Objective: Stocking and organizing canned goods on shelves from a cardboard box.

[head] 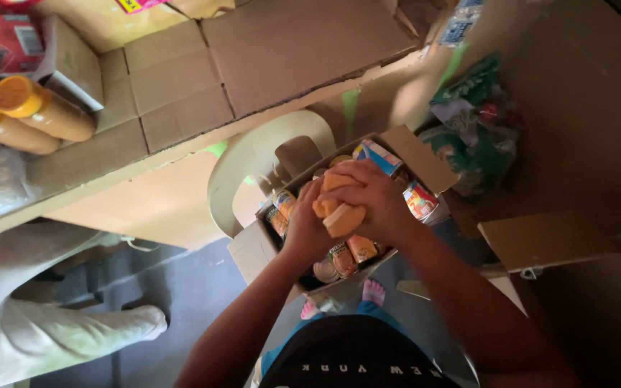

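Orange bottles [339,212]: clutched together between both hands, just above the open box.
Left hand [305,228]: fingers clenched on the bottles from the left.
Right hand [371,197]: fingers wrapped over the tops.
Cardboard box [425,159]: directly beneath the fingers, packed with small labelled bottles.
Plastic chair [253,154]: under the box.
Shelf bottles [26,111]: orange-capped, far left of the fingers.

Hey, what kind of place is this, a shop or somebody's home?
Probably a small shop or its stockroom. An open cardboard box packed with small bottles sits on a plastic chair, orange-capped bottles lie on a cardboard-lined shelf, and bagged goods are piled alongside.
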